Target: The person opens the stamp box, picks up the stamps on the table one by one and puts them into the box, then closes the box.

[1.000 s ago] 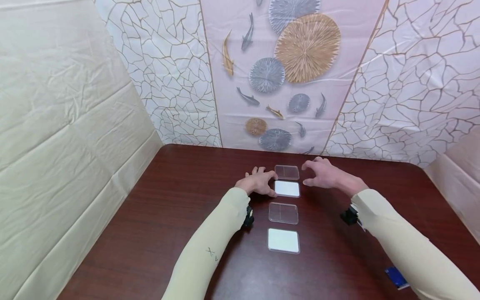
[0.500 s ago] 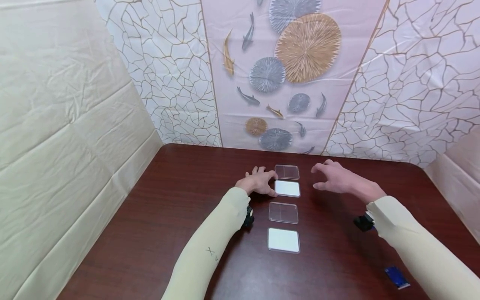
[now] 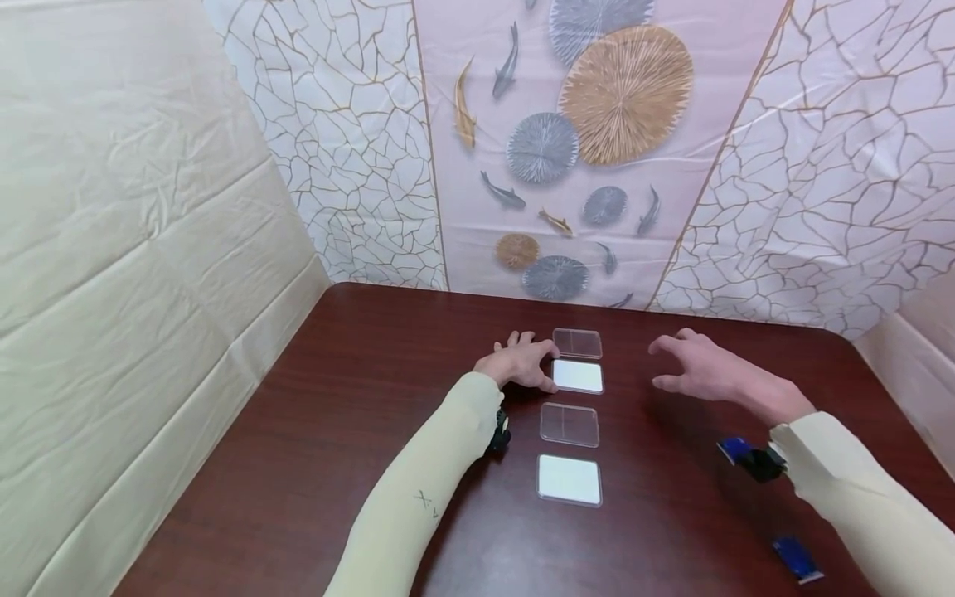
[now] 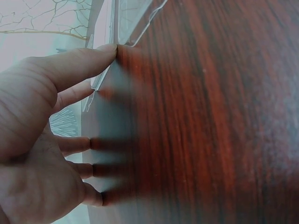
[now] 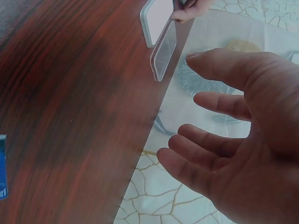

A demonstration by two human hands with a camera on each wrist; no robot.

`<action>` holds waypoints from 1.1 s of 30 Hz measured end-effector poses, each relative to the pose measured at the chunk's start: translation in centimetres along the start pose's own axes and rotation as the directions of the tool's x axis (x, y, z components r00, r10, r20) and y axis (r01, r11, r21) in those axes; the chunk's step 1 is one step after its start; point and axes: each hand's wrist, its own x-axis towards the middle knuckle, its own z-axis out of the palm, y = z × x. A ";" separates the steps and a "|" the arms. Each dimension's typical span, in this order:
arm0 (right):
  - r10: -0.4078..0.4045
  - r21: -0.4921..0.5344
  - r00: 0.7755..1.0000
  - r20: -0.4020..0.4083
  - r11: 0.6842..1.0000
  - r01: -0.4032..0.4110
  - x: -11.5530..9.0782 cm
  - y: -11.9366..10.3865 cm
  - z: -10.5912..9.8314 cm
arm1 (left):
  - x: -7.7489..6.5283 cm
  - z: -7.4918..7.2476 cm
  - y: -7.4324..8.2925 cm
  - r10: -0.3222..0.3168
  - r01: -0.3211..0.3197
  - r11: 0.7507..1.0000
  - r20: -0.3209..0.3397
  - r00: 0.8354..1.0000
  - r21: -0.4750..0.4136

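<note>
My left hand (image 3: 516, 362) holds the left edge of a clear plastic case (image 3: 578, 376) with a white insert, thumb at the near corner and index finger at the far one. In the left wrist view, the thumb (image 4: 100, 58) meets the case's corner and the other fingers reach down to the tabletop. Above the table to the right, my right hand (image 3: 697, 365) is empty, its fingers loosely bent and apart. A clear lid-like piece (image 3: 577, 343) lies just behind the held case. Nearer me lie another clear piece (image 3: 569, 424) and a second white-filled case (image 3: 569, 480).
Two small flat blue pieces lie on the right: one blue piece (image 3: 734, 448) beside the right wrist strap (image 3: 765, 464), another blue rectangle (image 3: 797, 560) nearer me. A patterned cloth (image 3: 388, 166) hangs behind the dark wooden table (image 3: 358, 398).
My right hand has moved away from the case, rightward and slightly nearer me, uncovering the blue pieces. The left hand stays at the case. The head view has shifted slightly.
</note>
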 end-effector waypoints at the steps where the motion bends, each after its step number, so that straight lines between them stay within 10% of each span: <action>1: -0.005 -0.002 1.000 -0.003 1.000 0.005 -0.2 0.2 0.0 | 0.0 0.0 0.0 0.000 0.000 1.000 0.001 1.000 -0.003; 33: 0.012 -0.036 0.998 -0.065 0.999 -0.015 -5.6 2.8 0.9 | -0.1 0.0 0.2 -0.007 0.007 1.000 -0.004 1.000 -0.011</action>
